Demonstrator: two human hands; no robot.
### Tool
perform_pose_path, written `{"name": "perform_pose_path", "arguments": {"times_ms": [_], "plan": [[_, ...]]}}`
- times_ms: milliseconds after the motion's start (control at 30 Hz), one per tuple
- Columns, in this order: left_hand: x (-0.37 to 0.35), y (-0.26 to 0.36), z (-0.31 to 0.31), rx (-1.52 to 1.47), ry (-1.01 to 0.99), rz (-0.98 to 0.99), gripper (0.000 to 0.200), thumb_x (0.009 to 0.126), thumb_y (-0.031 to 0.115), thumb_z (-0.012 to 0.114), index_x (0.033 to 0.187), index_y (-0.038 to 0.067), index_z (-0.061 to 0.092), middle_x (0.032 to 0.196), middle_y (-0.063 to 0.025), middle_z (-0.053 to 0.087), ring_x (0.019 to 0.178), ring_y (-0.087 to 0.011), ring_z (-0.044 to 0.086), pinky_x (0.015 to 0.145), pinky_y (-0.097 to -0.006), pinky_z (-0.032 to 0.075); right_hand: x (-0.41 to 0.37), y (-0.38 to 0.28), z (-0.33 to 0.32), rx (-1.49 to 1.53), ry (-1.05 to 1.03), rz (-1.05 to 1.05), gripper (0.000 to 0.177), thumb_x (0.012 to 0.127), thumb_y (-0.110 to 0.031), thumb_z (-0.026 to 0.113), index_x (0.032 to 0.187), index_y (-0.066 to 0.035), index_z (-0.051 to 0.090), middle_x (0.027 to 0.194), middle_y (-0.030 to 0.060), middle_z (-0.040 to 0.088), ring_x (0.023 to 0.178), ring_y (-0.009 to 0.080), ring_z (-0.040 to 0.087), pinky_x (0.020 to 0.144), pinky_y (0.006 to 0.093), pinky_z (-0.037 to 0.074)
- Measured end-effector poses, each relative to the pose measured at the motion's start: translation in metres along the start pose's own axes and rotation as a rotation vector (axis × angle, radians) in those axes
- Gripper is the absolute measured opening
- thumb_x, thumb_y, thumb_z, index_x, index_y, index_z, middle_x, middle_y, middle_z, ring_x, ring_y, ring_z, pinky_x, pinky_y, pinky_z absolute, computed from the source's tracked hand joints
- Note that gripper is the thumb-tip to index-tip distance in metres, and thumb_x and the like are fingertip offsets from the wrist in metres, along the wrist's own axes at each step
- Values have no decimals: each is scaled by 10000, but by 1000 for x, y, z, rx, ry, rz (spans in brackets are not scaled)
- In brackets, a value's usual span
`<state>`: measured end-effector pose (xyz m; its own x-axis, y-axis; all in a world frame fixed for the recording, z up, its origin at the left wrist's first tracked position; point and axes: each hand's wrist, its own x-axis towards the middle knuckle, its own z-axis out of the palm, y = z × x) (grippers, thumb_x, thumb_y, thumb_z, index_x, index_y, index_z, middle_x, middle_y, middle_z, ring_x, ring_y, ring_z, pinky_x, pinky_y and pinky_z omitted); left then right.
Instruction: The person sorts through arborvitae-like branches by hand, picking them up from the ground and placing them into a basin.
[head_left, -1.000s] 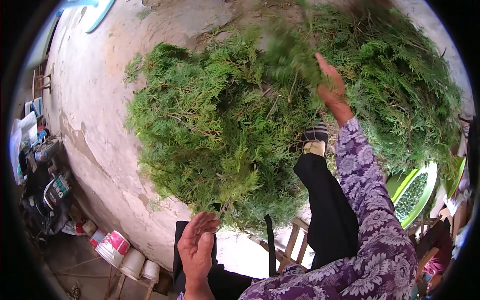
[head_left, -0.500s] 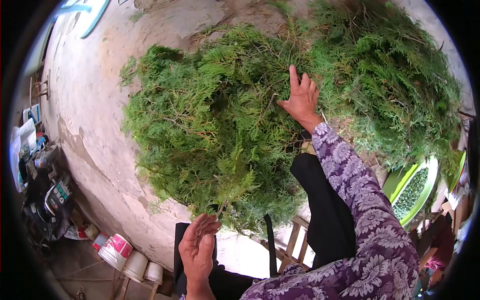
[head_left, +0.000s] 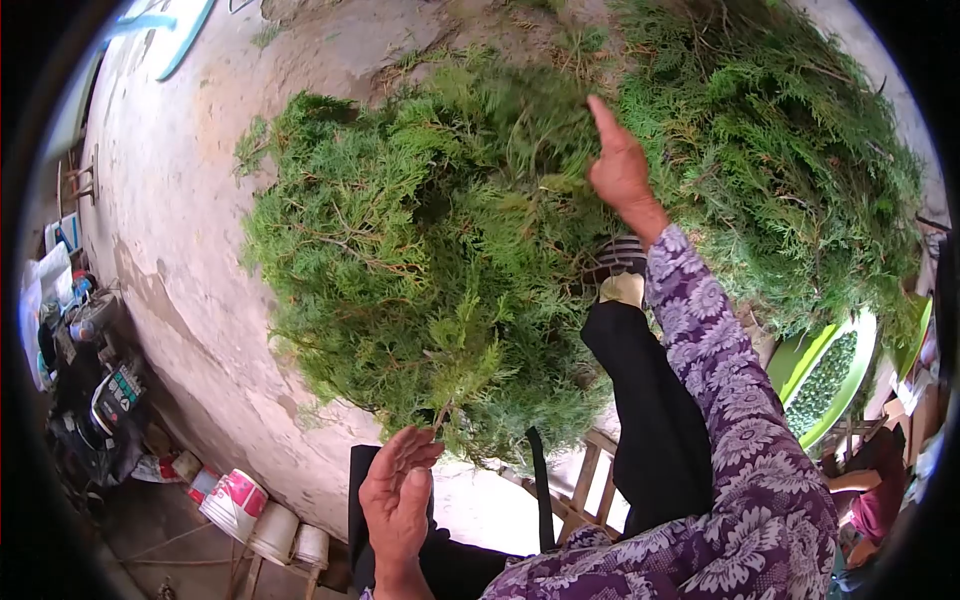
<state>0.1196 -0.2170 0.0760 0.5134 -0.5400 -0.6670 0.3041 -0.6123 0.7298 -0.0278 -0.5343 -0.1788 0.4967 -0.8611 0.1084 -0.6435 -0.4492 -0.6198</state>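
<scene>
A wide heap of cut green conifer branches, with flat feathery sprays like cypress, lies in front of me. At the upper right edge of this heap is my right hand, its index finger stretched out and its other fingers curled round the end of a leafy branch. Foliage left of that hand is smeared by motion. Down near my lap, my left hand is held with the palm turned sideways, thumb apart from the fingers. A thin sprig's stem reaches its fingertips; whether they touch cannot be made out.
A second branch pile stands at the right. Below it is a green basin of small green pieces. White buckets and clutter line the left. Another person's dark red sleeve shows at lower right.
My right hand has moved slightly up and right, its fingers closing. Branches beside it have shifted, uncovering a striped patch near my foot. My left hand has stayed in place.
</scene>
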Motion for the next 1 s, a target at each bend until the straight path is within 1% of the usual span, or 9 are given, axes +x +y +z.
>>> {"name": "perform_pose_path", "arguments": {"times_ms": [133,200,267,300,367,467,533,633,1000], "plan": [[0,0,-2,5,-10,-5,464,834,252,547,1162,-57,435,1056,-180,551,902,-228,569,775,-302,440,35,-29,-44,13,33,58,641,698,77,529,1286,-106,350,1175,127,509,922,256,578,814,339,466],[0,1,-4,-74,-38,-45,450,830,177,561,1172,-74,411,1084,-178,529,961,-235,546,853,-332,419,46,-37,-45,163,56,-2,587,728,64,506,1273,-114,377,1165,106,518,944,233,565,824,324,465],[0,0,-4,-78,-38,-44,452,830,179,561,1172,-75,411,1082,-178,530,960,-235,546,853,-333,419,57,-24,-26,877,199,-271,557,752,34,480,1267,-160,395,1178,106,505,941,242,554,820,311,461],[0,0,-5,-83,-38,-44,453,830,181,562,1172,-75,410,1081,-178,531,960,-235,546,853,-333,420,65,-26,-23,876,201,-271,557,752,34,480,1267,-160,395,1178,106,505,941,242,554,820,311,461],[-1,0,-5,-82,-39,-46,452,831,181,560,1172,-75,410,1080,-177,531,958,-234,546,852,-331,420,82,-38,-16,-27,156,-240,540,765,-22,482,1275,-172,388,1167,117,506,963,272,538,811,317,453],[0,-1,-4,-49,-23,-40,467,828,220,560,1168,-68,421,1069,-179,540,928,-235,559,812,-316,429,80,-40,13,-334,-173,13,554,742,-74,536,1271,-159,397,1163,125,502,1034,290,497,847,321,421],[0,-2,-5,-17,-2,-34,484,824,260,562,1163,-60,432,1059,-182,549,899,-236,572,773,-303,438,69,-29,42,-241,-175,1,674,680,-168,620,1295,-226,350,1056,185,474,979,348,452,816,447,383],[0,-3,-7,-22,4,-42,486,825,264,561,1163,-60,431,1056,-182,549,898,-236,573,771,-302,437,53,-52,51,-320,-452,109,1061,566,-535,702,1372,-192,104,1315,302,188,1158,449,274,954,525,227],[1,-3,-6,-84,-38,-65,431,838,150,536,1173,-85,400,1079,-181,528,958,-232,545,844,-324,419,30,-56,56,-322,-277,3,979,537,-245,747,1349,-220,202,1028,185,410,946,355,430,786,459,351]]}}
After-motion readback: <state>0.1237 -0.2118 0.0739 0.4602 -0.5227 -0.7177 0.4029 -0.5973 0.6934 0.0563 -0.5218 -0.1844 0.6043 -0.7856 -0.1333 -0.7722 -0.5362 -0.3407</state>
